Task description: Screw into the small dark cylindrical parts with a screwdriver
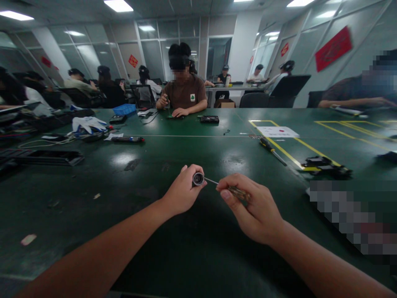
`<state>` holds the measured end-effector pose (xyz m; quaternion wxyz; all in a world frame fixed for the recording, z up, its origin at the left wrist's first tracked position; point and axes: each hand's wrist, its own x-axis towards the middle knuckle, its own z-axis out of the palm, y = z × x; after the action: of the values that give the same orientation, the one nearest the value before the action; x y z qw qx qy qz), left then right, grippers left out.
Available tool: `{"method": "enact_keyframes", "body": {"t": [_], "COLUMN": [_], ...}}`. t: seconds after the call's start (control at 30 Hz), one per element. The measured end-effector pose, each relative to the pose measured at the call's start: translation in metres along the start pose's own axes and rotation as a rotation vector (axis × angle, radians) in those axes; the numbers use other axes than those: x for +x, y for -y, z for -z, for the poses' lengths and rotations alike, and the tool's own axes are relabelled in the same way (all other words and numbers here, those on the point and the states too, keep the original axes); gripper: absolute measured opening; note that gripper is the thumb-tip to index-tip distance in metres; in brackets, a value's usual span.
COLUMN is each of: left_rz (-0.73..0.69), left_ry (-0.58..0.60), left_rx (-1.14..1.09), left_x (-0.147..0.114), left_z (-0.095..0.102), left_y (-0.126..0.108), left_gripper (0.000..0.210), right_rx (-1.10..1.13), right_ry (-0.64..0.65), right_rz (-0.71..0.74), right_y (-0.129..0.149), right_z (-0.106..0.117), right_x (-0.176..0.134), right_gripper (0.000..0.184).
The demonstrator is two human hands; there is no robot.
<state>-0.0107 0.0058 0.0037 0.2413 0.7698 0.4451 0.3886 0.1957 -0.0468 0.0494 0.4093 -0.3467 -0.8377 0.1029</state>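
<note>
My left hand (185, 189) is closed around a small dark cylindrical part (198, 179), its round open end turned toward me. Dark detail shows inside that end, too small to make out. My right hand (252, 205) grips a screwdriver (238, 193) by its translucent amber handle. The thin metal shaft points left, and its tip meets the rim or side of the round part; exactly where it touches I cannot tell. Both hands are above the green tabletop (173, 256), near its front.
To the right lie a yellow-black screwdriver (273, 151), a black device (325, 165) and a white sheet (278, 132). White gloves (89, 125), a blue tray (124, 109) and a black pen-like tool (127, 140) lie left. Across the table a person (184, 93) works on something small.
</note>
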Motion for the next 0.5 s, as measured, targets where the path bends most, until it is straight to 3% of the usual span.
{"method": "enact_keyframes", "body": {"t": [0.5], "left_rz": [0.001], "left_ry": [0.002], "left_rx": [0.006], "left_x": [0.0], "left_z": [-0.0008], "left_y": [0.0004], "left_gripper": [0.011], "right_rx": [0.004], "right_ry": [0.015], "right_rz": [0.015], "right_y": [-0.0012], "right_z": [0.0003], "right_x": [-0.0001], "right_gripper": [0.01]}}
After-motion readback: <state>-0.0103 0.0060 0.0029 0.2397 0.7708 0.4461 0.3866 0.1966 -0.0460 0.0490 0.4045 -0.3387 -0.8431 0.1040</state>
